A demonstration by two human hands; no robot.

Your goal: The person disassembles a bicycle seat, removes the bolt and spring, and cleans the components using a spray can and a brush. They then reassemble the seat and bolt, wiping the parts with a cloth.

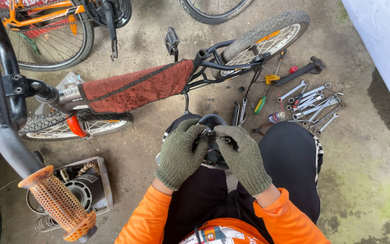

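Both my hands wear olive knit gloves. My left hand (180, 153) and my right hand (243, 156) meet over a black bicycle saddle (213, 121) held in my lap, fingers pinched on a small metal clamp part (207, 133) at its underside. In front of me a small bicycle lies on the concrete, its frame wrapped in a red-brown padded cover (136, 88). Orange sleeves cover my forearms.
Several spanners (314, 106), screwdrivers (262, 100) and a small spray can (277, 116) lie on the ground to the right. A handlebar with an orange grip (57, 203) juts in at lower left over a box of parts (84, 185). An orange bicycle (46, 27) stands at the top left.
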